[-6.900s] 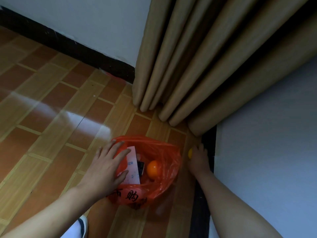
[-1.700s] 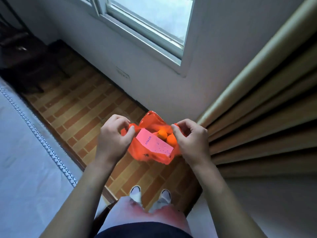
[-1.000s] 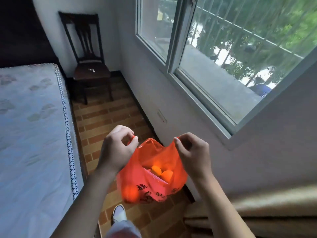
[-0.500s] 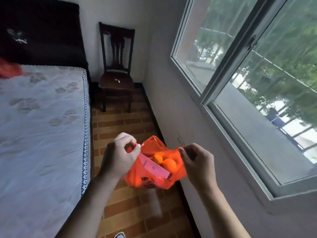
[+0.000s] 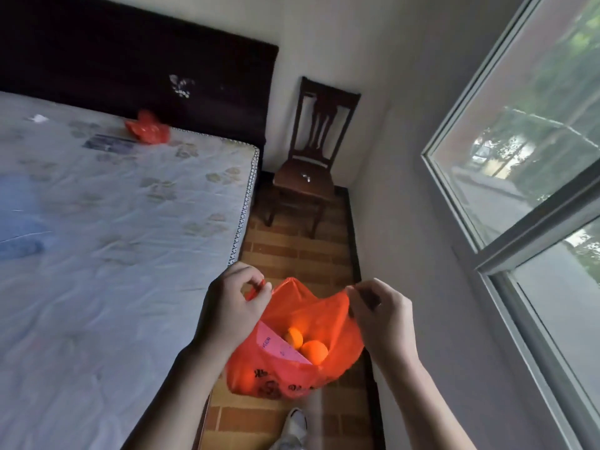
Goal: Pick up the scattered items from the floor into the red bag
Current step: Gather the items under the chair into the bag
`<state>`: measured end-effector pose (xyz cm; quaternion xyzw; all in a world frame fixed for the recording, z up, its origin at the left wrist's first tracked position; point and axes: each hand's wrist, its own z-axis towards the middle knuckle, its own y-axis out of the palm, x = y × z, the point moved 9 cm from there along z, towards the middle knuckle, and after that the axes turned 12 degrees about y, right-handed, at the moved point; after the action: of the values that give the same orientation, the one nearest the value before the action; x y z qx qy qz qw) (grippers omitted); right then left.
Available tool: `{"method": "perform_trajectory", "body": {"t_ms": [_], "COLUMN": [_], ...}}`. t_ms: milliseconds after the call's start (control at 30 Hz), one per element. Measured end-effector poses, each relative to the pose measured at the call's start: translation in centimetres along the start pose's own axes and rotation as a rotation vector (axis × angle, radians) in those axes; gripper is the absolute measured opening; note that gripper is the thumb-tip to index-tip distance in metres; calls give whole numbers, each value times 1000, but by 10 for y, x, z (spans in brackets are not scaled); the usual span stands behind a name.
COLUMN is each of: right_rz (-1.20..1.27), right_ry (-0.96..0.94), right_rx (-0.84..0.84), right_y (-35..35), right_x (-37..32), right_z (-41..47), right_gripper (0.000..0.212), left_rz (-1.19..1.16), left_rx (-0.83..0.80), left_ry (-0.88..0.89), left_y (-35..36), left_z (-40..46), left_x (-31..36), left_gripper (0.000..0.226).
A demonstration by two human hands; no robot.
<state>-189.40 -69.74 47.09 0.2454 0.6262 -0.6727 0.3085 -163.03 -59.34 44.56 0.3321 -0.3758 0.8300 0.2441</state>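
- One mattress point(image 5: 113, 241) filled the left half of the frame, pale with a faded flower print, with a dark headboard point(image 5: 130, 66) across the upper left.
- A window point(image 5: 532, 177) with a grey frame ran down the right side, trees showing behind the glass.
- A dark wooden chair point(image 5: 306, 177) stood in the upper centre, at the end of the brick-patterned floor point(image 5: 292, 251) between mattress and wall.
- The red bag point(image 5: 289, 375) hung in the lower centre above the floor, mouth open, held up between both hands.
- The left hand point(image 5: 230, 313) pinched the bag's left handle with curled fingers and thumb.
- The right hand point(image 5: 383, 316) pinched the right edge of the bag's mouth the same way.
- A second red bag point(image 5: 147, 128) lay crumpled on the mattress beside the headboard.
- A pink box point(image 5: 276, 347) leaned inside the held bag, touching two orange balls point(image 5: 313, 351) beside it.
- A white shoe point(image 5: 296, 425) showed at the bottom edge.
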Motion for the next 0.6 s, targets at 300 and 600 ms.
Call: {"method": "perform_trajectory", "body": {"t_ms": [300,600], "right_rz": [52,150], "right_ry": [-102,-118], "right_rx": [-162,-339], "right_y": [48,104], "right_x": [-2,13], "right_z": [94,146], "right_gripper": [28,44], "left_rz": [162,262], "left_rx": [69,47], "left_ry": [-121,-271], "left_y": [18,44], "left_z": [38,17], "left_x": [-23,-41], "left_gripper": [27,36]}}
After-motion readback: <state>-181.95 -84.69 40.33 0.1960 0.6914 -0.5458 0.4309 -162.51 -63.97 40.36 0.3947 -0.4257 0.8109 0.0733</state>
